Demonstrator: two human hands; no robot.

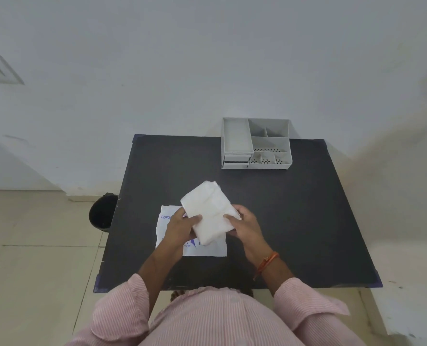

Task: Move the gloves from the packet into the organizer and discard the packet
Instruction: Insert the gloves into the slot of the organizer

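Note:
A folded white stack of gloves [208,208] is held above the middle of the dark table [294,208]. My left hand [180,228] grips its left edge and my right hand [247,224] grips its right edge. Under the hands lies the flat white packet [213,247] with blue print, partly hidden by my left hand and the gloves. The grey organizer [256,143] stands at the table's far edge, its compartments showing nothing inside.
A black bin [101,214] stands on the tiled floor just left of the table. A white wall rises right behind the organizer. My pink striped sleeves reach in from the near edge.

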